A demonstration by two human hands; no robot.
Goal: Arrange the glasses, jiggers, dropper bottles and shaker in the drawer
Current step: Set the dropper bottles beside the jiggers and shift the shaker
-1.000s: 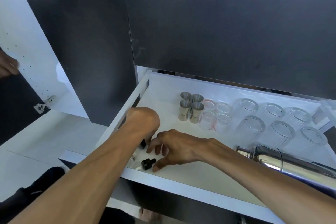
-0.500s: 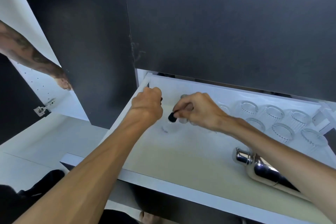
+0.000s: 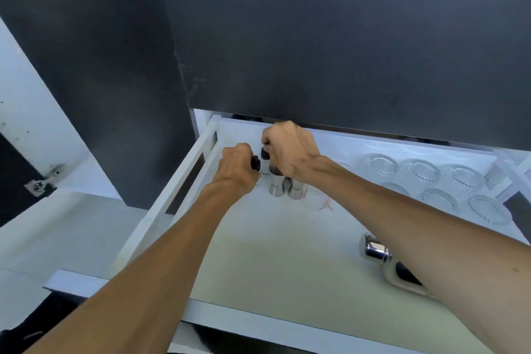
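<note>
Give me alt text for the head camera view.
Both hands reach to the back left of an open white drawer; the left hand and right hand each grip a black-capped dropper bottle beside steel jiggers. Ribbed glasses and a lying shaker sit at right.

Glossy metal shaker (image 3: 382, 257), ribbed glasses (image 3: 422, 174)
</note>
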